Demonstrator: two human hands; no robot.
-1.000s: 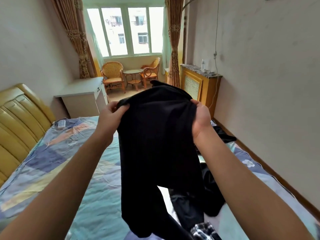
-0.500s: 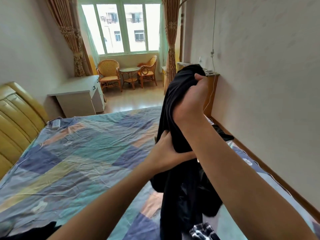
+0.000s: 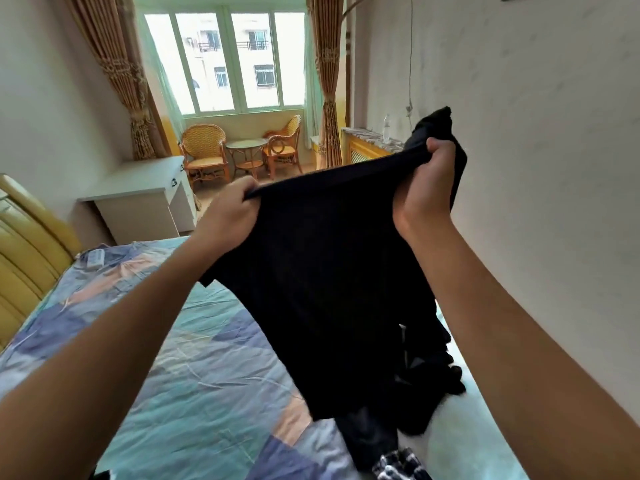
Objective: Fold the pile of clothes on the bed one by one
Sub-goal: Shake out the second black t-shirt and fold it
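I hold a black garment (image 3: 322, 289) up in the air above the bed (image 3: 194, 375). My left hand (image 3: 230, 213) grips its top edge on the left, my right hand (image 3: 427, 188) grips the top edge on the right, higher up. The cloth is stretched between them and hangs down, hiding part of the pile. Below it, the remaining dark clothes (image 3: 429, 382) lie in a heap on the right side of the bed, with a black-and-white checked piece (image 3: 398, 465) at the bottom edge.
The bed has a blue-green patchwork sheet and a yellow headboard (image 3: 24, 258) at the left. A white desk (image 3: 138, 195) stands beyond the bed. A wall (image 3: 554, 168) runs close along the right. Wicker chairs (image 3: 206, 154) and a small table sit by the window.
My hands were close together, right above left on the bunched garment. They have moved apart and now stretch its top edge wide, so the cloth hangs flat.
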